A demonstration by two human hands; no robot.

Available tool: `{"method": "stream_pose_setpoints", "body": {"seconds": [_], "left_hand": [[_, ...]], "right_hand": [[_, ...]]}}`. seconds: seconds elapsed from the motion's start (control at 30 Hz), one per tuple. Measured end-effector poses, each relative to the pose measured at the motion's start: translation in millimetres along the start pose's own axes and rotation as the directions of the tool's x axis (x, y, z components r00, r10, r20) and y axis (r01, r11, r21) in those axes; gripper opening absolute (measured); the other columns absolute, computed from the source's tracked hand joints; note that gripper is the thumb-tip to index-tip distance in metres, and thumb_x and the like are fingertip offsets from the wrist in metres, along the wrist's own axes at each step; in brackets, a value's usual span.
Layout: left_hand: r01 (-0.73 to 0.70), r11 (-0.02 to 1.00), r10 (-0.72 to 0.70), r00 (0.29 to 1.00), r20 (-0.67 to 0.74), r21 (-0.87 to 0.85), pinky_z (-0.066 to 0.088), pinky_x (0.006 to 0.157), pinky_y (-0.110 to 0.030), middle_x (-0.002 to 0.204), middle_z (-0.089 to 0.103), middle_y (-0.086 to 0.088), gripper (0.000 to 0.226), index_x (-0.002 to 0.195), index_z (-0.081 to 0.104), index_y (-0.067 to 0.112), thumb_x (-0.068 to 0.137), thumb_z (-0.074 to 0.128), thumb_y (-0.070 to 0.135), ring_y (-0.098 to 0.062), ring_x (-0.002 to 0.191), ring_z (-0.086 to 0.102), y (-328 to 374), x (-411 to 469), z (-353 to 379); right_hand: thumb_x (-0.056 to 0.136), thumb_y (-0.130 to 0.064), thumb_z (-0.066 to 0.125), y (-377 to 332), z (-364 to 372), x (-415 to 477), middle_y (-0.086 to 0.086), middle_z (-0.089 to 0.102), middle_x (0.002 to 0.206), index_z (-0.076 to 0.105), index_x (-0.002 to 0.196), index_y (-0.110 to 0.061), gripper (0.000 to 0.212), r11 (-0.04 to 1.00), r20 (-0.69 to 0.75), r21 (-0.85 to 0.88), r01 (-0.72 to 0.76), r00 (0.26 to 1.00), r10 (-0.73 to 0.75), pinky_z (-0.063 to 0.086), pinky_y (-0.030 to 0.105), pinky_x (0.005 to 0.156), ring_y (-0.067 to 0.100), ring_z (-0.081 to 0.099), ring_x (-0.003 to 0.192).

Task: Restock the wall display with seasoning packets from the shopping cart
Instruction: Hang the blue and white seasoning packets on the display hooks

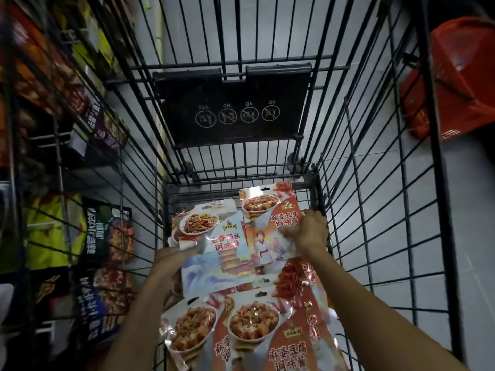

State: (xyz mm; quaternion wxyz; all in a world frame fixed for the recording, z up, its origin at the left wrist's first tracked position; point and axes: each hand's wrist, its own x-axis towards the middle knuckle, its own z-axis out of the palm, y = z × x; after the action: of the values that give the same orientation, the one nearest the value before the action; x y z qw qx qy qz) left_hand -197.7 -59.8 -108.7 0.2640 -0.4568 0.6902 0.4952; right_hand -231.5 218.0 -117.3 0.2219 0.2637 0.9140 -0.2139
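We see both forearms stretched down into the shopping cart (439, 183), towards its far end. The left hand (172, 257) pinches the left edge of a blue seasoning packet (217, 253), thumb over its front. The right hand (313, 230), fingers curled, grips the right edge of an orange seasoning packet (267, 226) close to the cart's right wall. More orange packets (267, 330) lie piled at the cart's near end. The wall display (101, 236) hangs left of the cart.
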Motion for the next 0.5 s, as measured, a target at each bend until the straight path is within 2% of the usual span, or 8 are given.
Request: {"method": "stream_pose_setpoints", "body": {"seconds": [0.07,0.13,0.2,0.27,0.33,0.4,0.43,0.5], "left_hand": [[0.012,1.000,-0.012,1.000,-0.027,0.014,0.050,0.071,-0.031,0.081,0.060,-0.008,0.023,0.072,0.059,0.008,0.079,0.078,0.018,-0.023,0.074,0.059,4.0,6.4,7.2],[-0.002,1.000,0.000,0.999,-0.054,-0.025,0.052,0.079,-0.037,0.077,0.065,-0.010,0.024,0.080,0.065,-0.004,0.073,0.082,0.012,-0.020,0.074,0.063,10.7,7.7,14.9],[0.010,0.995,-0.011,1.000,-0.009,-0.096,0.050,0.071,-0.037,0.050,0.062,-0.003,0.012,0.077,0.063,-0.005,0.078,0.074,-0.001,-0.014,0.051,0.061,15.2,7.1,21.1],[0.035,0.988,-0.035,0.999,0.007,-0.148,0.045,0.066,-0.034,0.044,0.055,-0.005,0.022,0.065,0.055,-0.001,0.082,0.065,-0.010,-0.021,0.051,0.054,19.0,9.1,24.5],[0.033,0.982,-0.029,0.999,0.022,-0.184,0.045,0.068,-0.037,0.064,0.053,-0.016,0.023,0.064,0.052,-0.002,0.081,0.060,-0.015,-0.025,0.060,0.049,23.9,9.7,26.1],[0.033,0.977,-0.020,0.998,0.065,-0.211,0.050,0.083,-0.044,0.090,0.058,-0.024,0.005,0.080,0.057,-0.012,0.081,0.058,-0.016,-0.034,0.077,0.058,28.2,10.7,26.8],[0.047,0.976,-0.033,0.997,0.069,-0.213,0.050,0.090,-0.047,0.103,0.059,-0.024,0.012,0.094,0.058,-0.015,0.081,0.059,-0.014,-0.037,0.091,0.060,29.9,11.6,26.6],[0.048,0.978,-0.036,0.997,0.062,-0.202,0.051,0.090,-0.049,0.113,0.060,-0.020,0.025,0.105,0.058,-0.009,0.080,0.057,-0.014,-0.036,0.104,0.059,33.6,11.6,27.8]], "right_hand": [[0.073,-0.052,0.074,-6.5,2.6,4.2,0.014,0.040,0.137,0.044,0.131,-0.004,0.081,0.991,0.022,-0.134,-0.026,0.999,0.029,0.037,0.040,0.106,0.029,0.037,0.127],[0.074,-0.051,0.075,-9.2,4.3,8.0,0.016,0.036,0.141,0.050,0.128,-0.006,0.074,0.983,0.052,-0.178,-0.044,0.997,0.054,0.032,0.043,0.110,0.032,0.032,0.132],[0.074,-0.045,0.076,-8.7,3.3,10.9,0.015,0.038,0.138,0.059,0.117,-0.009,0.059,0.978,0.043,-0.202,-0.045,0.998,0.055,0.030,0.043,0.110,0.032,0.032,0.130],[0.074,-0.038,0.077,-8.5,1.1,11.7,0.013,0.042,0.132,0.061,0.113,-0.011,0.050,0.976,-0.004,-0.217,-0.033,0.999,0.033,0.030,0.042,0.107,0.030,0.034,0.127],[0.076,-0.030,0.077,-11.3,-1.9,8.7,0.012,0.045,0.129,0.061,0.113,-0.010,0.045,0.978,-0.038,-0.210,0.003,0.999,-0.011,0.033,0.039,0.105,0.029,0.037,0.124],[0.079,-0.014,0.073,-14.0,-3.9,6.6,0.014,0.052,0.123,0.062,0.107,-0.005,0.031,0.989,-0.031,-0.134,0.065,0.997,-0.070,0.042,0.037,0.100,0.029,0.045,0.118],[0.079,-0.004,0.069,-14.9,-4.8,6.0,0.016,0.057,0.116,0.062,0.100,-0.002,0.022,0.996,-0.015,-0.038,0.082,0.996,-0.083,0.047,0.039,0.095,0.031,0.051,0.113],[0.080,0.008,0.062,-17.5,-8.8,4.9,0.018,0.062,0.104,0.056,0.090,-0.003,0.016,0.972,0.068,0.234,0.011,0.997,-0.028,0.055,0.046,0.083,0.034,0.062,0.098]]}}
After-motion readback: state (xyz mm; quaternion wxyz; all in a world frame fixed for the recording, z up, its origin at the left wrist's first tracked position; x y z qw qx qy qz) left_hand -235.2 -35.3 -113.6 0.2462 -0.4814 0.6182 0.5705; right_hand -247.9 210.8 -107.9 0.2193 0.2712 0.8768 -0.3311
